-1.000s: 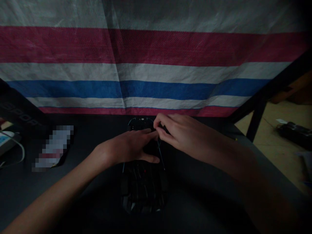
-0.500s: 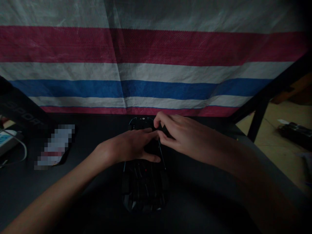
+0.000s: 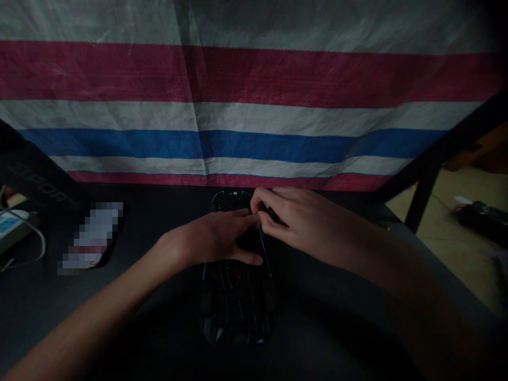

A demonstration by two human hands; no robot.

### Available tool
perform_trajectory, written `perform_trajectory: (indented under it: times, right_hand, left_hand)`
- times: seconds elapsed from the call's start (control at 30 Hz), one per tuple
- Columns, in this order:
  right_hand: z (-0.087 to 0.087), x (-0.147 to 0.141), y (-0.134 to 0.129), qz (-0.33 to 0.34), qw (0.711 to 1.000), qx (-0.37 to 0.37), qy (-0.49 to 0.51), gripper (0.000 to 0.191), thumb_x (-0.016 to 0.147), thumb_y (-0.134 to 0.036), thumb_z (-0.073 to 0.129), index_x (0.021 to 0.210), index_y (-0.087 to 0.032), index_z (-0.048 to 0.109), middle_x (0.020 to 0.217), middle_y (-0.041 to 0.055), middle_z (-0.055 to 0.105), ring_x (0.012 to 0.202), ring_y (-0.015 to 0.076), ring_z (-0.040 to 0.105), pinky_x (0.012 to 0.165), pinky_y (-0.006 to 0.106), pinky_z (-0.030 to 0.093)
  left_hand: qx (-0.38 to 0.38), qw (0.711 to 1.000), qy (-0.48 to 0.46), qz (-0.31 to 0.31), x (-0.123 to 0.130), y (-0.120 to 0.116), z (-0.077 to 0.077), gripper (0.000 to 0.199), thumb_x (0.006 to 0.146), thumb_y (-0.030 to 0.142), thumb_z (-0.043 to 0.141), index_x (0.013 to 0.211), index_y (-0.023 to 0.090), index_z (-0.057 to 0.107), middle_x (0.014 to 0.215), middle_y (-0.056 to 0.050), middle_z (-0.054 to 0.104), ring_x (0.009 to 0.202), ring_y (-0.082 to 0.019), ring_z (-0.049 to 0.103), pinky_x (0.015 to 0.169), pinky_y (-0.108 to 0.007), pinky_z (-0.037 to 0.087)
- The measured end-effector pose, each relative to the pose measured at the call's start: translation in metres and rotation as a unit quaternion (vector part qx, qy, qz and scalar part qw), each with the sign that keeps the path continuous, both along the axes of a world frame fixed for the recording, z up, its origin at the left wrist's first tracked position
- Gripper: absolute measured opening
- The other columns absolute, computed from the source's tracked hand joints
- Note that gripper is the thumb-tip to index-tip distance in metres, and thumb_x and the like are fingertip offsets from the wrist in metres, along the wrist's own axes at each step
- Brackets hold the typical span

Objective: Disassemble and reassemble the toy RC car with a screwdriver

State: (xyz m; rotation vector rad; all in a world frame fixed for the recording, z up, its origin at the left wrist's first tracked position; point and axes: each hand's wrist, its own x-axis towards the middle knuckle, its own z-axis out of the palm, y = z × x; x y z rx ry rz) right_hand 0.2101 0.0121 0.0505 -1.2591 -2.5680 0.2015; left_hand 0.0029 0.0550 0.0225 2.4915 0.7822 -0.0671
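Dark tabletop (image 3: 154,211): left hand (image 3: 214,237) rests across toy car (image 3: 238,307), right hand (image 3: 283,216) curled.

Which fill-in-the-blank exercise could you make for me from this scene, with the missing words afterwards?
1. On the black, elongated, car-like object, under and in front of the left hand, one tiny dot is coloured ___.
2. The right hand, its fingers bent, is close to the fingertips of the ___ hand.
3. Besides red and greyish white, the striped woven sheet has a band of ___.

Missing words: red; left; blue.
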Motion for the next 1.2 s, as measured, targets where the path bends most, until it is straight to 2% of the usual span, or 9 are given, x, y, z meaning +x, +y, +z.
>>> perform_trajectory:
  times: [0.17, 0.27, 0.33, 0.43, 0.63, 0.83, 1.03, 1.13, 1.2]
  right_hand:
    - [0.002, 0.002, -0.004, -0.002, 0.999, -0.013, 0.040, 0.018, 0.095, -0.016, 0.055, 0.112, -0.020, 0.055, 0.109, 0.0041, 0.070, 0.095, 0.0182, 0.065, 0.080, 0.031, 0.041]
    - [0.001, -0.002, -0.004, -0.021, 1.000, -0.001, 0.012, 0.010, 0.102, -0.026, 0.051, 0.107, -0.022, 0.058, 0.096, 0.0018, 0.072, 0.086, 0.0191, 0.067, 0.071, 0.033, 0.038]
    - [-0.002, -0.006, -0.003, -0.057, 0.997, 0.040, -0.030, 0.020, 0.106, -0.034, 0.045, 0.104, -0.023, 0.061, 0.084, 0.0021, 0.071, 0.074, 0.0210, 0.067, 0.063, 0.035, 0.032]
    - [-0.005, -0.008, -0.002, -0.075, 0.991, 0.084, -0.072, 0.022, 0.107, -0.031, 0.042, 0.106, -0.020, 0.061, 0.080, 0.0039, 0.070, 0.068, 0.0229, 0.066, 0.059, 0.036, 0.027]
    - [0.000, -0.006, -0.005, -0.035, 0.999, 0.023, 0.008, 0.018, 0.095, -0.018, 0.055, 0.113, -0.017, 0.058, 0.099, 0.0048, 0.072, 0.088, 0.0205, 0.068, 0.071, 0.032, 0.039]
    - [-0.003, -0.006, -0.001, -0.054, 0.997, 0.044, -0.042, 0.021, 0.106, -0.032, 0.044, 0.106, -0.021, 0.062, 0.085, 0.0030, 0.072, 0.074, 0.0212, 0.067, 0.063, 0.035, 0.032]
    - [0.001, -0.002, -0.006, -0.002, 0.999, -0.010, 0.036, 0.013, 0.096, -0.018, 0.056, 0.109, -0.020, 0.058, 0.103, 0.0032, 0.070, 0.093, 0.0177, 0.065, 0.077, 0.031, 0.040]
    - [0.006, -0.003, -0.009, -0.010, 0.999, -0.029, 0.024, 0.007, 0.099, -0.021, 0.053, 0.102, -0.022, 0.060, 0.093, -0.0001, 0.071, 0.086, 0.0163, 0.065, 0.071, 0.031, 0.037]
    - [0.007, -0.004, -0.008, -0.033, 0.999, -0.011, -0.014, 0.018, 0.106, -0.028, 0.045, 0.098, -0.023, 0.061, 0.083, -0.0002, 0.070, 0.076, 0.0172, 0.065, 0.065, 0.033, 0.033]
  left_hand:
    - [0.004, 1.000, 0.008, 0.000, 0.001, -0.001, 0.001, 0.067, 0.090, 0.053, 0.073, 0.145, 0.022, 0.053, 0.149, -0.012, 0.059, 0.126, -0.030, 0.065, 0.103, -0.036, 0.048]
    - [0.004, 1.000, 0.003, -0.001, 0.000, 0.000, 0.000, 0.063, 0.091, 0.056, 0.072, 0.141, 0.020, 0.058, 0.144, -0.011, 0.063, 0.124, -0.029, 0.066, 0.102, -0.035, 0.048]
    - [0.004, 1.000, 0.004, 0.002, 0.000, 0.000, -0.002, 0.063, 0.090, 0.057, 0.071, 0.140, 0.019, 0.059, 0.141, -0.011, 0.066, 0.124, -0.030, 0.066, 0.102, -0.037, 0.048]
    - [0.005, 1.000, 0.003, 0.000, -0.001, 0.001, -0.003, 0.067, 0.090, 0.057, 0.072, 0.144, 0.021, 0.055, 0.145, -0.011, 0.063, 0.128, -0.031, 0.064, 0.105, -0.039, 0.047]
    - [0.007, 1.000, -0.005, -0.006, 0.000, 0.002, -0.004, 0.067, 0.090, 0.057, 0.072, 0.145, 0.022, 0.054, 0.151, -0.011, 0.058, 0.129, -0.031, 0.064, 0.108, -0.039, 0.047]
    - [0.004, 1.000, -0.003, 0.000, 0.000, 0.001, -0.003, 0.068, 0.089, 0.057, 0.073, 0.144, 0.021, 0.055, 0.142, -0.010, 0.065, 0.128, -0.030, 0.064, 0.106, -0.037, 0.046]
    - [-0.003, 1.000, -0.010, -0.005, 0.000, 0.001, 0.000, 0.061, 0.090, 0.055, 0.073, 0.140, 0.021, 0.059, 0.139, -0.009, 0.067, 0.125, -0.029, 0.065, 0.103, -0.036, 0.047]
    - [-0.011, 1.000, -0.009, -0.004, 0.000, 0.001, 0.000, 0.064, 0.091, 0.055, 0.072, 0.142, 0.020, 0.057, 0.138, -0.009, 0.067, 0.124, -0.028, 0.066, 0.102, -0.035, 0.047]
    - [-0.010, 1.000, 0.002, 0.001, 0.000, 0.001, -0.001, 0.066, 0.090, 0.057, 0.072, 0.142, 0.018, 0.057, 0.136, -0.010, 0.069, 0.122, -0.028, 0.067, 0.102, -0.036, 0.047]
